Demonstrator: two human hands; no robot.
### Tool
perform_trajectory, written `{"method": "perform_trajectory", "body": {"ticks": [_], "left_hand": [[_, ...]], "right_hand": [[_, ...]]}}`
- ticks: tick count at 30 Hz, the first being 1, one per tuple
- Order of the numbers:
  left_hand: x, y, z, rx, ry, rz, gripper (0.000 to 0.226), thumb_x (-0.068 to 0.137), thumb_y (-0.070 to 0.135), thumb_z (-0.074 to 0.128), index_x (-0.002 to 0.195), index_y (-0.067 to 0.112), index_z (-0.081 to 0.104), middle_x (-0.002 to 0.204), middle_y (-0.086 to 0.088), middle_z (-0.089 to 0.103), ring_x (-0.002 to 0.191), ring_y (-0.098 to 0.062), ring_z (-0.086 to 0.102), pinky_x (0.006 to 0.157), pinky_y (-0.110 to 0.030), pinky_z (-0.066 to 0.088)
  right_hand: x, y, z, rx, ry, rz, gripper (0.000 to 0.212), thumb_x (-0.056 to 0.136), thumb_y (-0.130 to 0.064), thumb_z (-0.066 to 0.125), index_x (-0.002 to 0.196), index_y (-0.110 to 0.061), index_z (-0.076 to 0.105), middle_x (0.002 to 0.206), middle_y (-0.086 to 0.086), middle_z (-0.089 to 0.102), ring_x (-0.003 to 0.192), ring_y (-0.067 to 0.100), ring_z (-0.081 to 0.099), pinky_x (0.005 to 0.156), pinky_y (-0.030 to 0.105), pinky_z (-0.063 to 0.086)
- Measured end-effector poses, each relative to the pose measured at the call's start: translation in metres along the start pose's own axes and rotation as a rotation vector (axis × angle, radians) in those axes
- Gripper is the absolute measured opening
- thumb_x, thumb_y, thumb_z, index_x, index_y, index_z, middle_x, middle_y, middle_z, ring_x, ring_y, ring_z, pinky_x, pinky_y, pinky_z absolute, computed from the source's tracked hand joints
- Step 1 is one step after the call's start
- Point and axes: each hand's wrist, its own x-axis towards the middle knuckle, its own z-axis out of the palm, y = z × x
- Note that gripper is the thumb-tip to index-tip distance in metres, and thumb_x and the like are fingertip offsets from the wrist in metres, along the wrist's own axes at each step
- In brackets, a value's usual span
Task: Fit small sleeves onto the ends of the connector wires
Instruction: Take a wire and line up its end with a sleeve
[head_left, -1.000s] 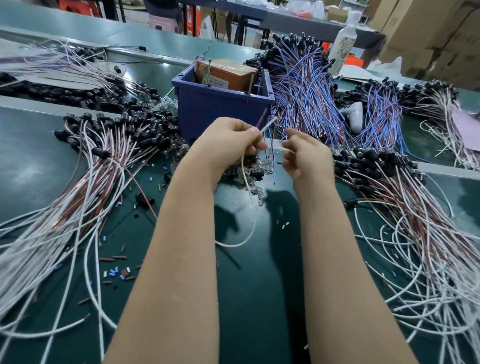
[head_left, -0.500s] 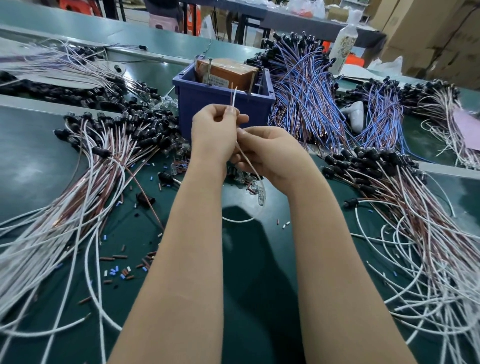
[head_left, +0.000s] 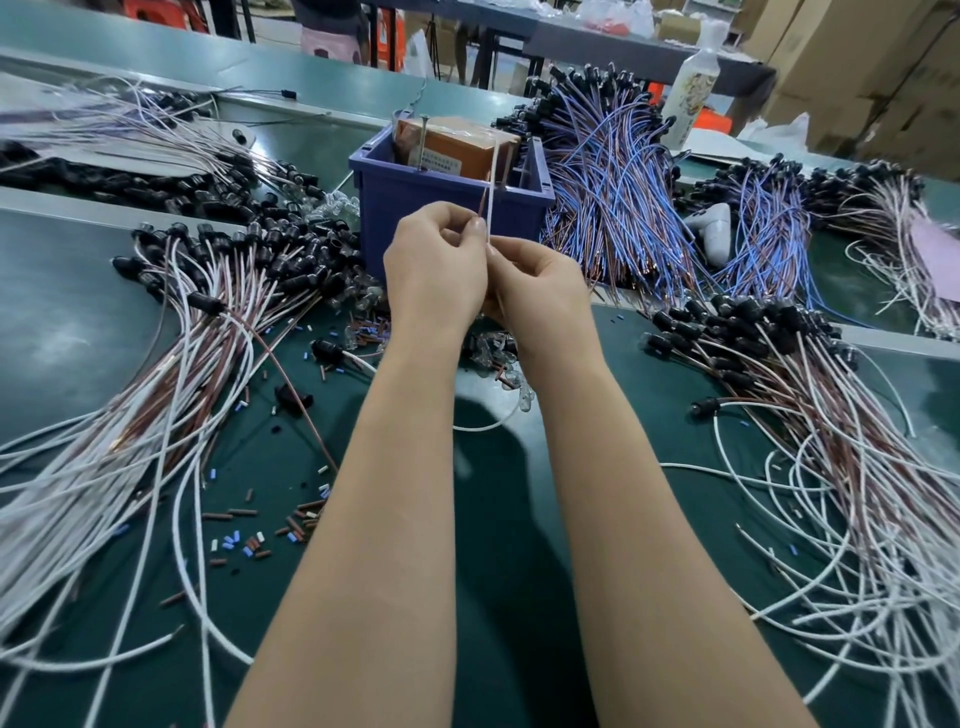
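My left hand (head_left: 434, 262) pinches a thin white wire (head_left: 490, 179) whose end sticks up in front of the blue bin. My right hand (head_left: 540, 291) touches the left one and pinches the same wire just below it. The wire's loop (head_left: 485, 425) hangs down to the green mat between my forearms. Whether a sleeve sits on the wire end is too small to tell. Small loose sleeves (head_left: 244, 543), brown, blue and white, lie scattered on the mat at the left. A little heap of brown sleeves (head_left: 370, 331) lies left of my left wrist.
A blue bin (head_left: 447, 205) holding an orange box stands right behind my hands. Bundles of white-brown wires with black connectors spread at left (head_left: 171, 322) and right (head_left: 810, 395). Blue-brown wire bundles (head_left: 613, 182) lie behind. A white bottle (head_left: 693, 96) stands at the back right.
A second ago my hands were apart with the wire end tilted right. They came together and rose a little, and the wire end now points upward before the bin.
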Motion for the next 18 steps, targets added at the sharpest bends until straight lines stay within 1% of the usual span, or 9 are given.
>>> {"method": "perform_trajectory", "body": {"ticks": [3,5,7,9,11,13,15,16,18], "left_hand": [[0.000,-0.001,0.001,0.050,0.039,0.035,0.012,0.093,0.021,0.056,0.094,0.017,0.067,0.086,-0.002,0.066,0.088,-0.020,0.064,0.083,-0.034,0.053],[0.000,-0.001,0.000,0.099,0.065,0.063,0.013,0.093,0.021,0.056,0.095,0.016,0.067,0.083,0.002,0.063,0.084,-0.017,0.062,0.078,-0.023,0.048],[0.000,0.000,-0.001,0.180,0.082,0.090,0.015,0.093,0.022,0.055,0.096,0.015,0.068,0.086,0.003,0.062,0.086,-0.015,0.060,0.075,-0.019,0.042],[0.001,0.000,-0.002,0.282,0.053,0.083,0.018,0.094,0.023,0.052,0.101,0.015,0.066,0.100,-0.002,0.065,0.096,-0.019,0.061,0.083,-0.025,0.045],[0.003,0.000,-0.004,0.409,-0.045,0.015,0.023,0.096,0.024,0.047,0.108,0.013,0.064,0.111,-0.009,0.064,0.103,-0.026,0.059,0.089,-0.034,0.047],[0.002,-0.002,-0.006,0.532,-0.171,-0.054,0.027,0.097,0.025,0.044,0.110,0.010,0.063,0.111,-0.014,0.063,0.100,-0.030,0.058,0.082,-0.034,0.045],[0.001,-0.004,-0.010,0.574,-0.266,-0.077,0.028,0.098,0.024,0.043,0.109,0.007,0.062,0.107,-0.016,0.064,0.096,-0.031,0.059,0.077,-0.033,0.044],[0.001,-0.004,-0.011,0.565,-0.305,-0.086,0.027,0.097,0.023,0.044,0.109,0.007,0.063,0.107,-0.016,0.065,0.097,-0.031,0.060,0.080,-0.034,0.047],[0.001,-0.005,-0.014,0.533,-0.370,-0.092,0.024,0.096,0.019,0.046,0.105,0.007,0.064,0.106,-0.016,0.067,0.098,-0.031,0.063,0.088,-0.039,0.051]], "right_hand": [[-0.001,0.002,0.003,-0.008,-0.016,0.010,0.017,0.093,-0.007,0.056,0.099,0.003,0.068,0.071,0.005,0.065,0.058,0.008,0.058,0.053,0.018,0.047],[-0.001,0.003,0.004,-0.039,-0.004,0.011,0.016,0.093,-0.007,0.057,0.096,0.003,0.069,0.069,0.005,0.064,0.058,0.009,0.057,0.055,0.021,0.047],[-0.001,0.004,0.005,-0.096,0.017,0.002,0.015,0.092,-0.006,0.057,0.094,0.004,0.069,0.070,0.007,0.064,0.062,0.013,0.057,0.060,0.027,0.048],[-0.001,0.004,0.005,-0.130,0.042,-0.007,0.014,0.091,-0.007,0.058,0.090,0.002,0.068,0.071,0.008,0.064,0.065,0.017,0.057,0.064,0.032,0.048],[0.000,0.004,0.003,-0.112,0.079,-0.012,0.012,0.091,-0.007,0.058,0.083,-0.004,0.066,0.068,0.004,0.063,0.060,0.011,0.057,0.061,0.027,0.050],[0.000,0.004,0.001,-0.076,0.104,-0.016,0.017,0.092,-0.005,0.057,0.077,-0.009,0.062,0.065,0.001,0.062,0.053,0.006,0.057,0.058,0.024,0.051],[0.000,0.005,0.000,-0.065,0.106,-0.022,0.020,0.093,-0.005,0.055,0.075,-0.012,0.060,0.065,0.002,0.061,0.054,0.009,0.057,0.061,0.028,0.052],[0.000,0.005,-0.001,-0.067,0.104,-0.024,0.021,0.093,-0.005,0.055,0.074,-0.012,0.060,0.066,0.003,0.061,0.055,0.011,0.057,0.061,0.029,0.052],[0.000,0.005,-0.002,-0.073,0.103,-0.028,0.022,0.093,-0.005,0.054,0.073,-0.013,0.060,0.067,0.004,0.061,0.053,0.010,0.056,0.056,0.024,0.051]]}}
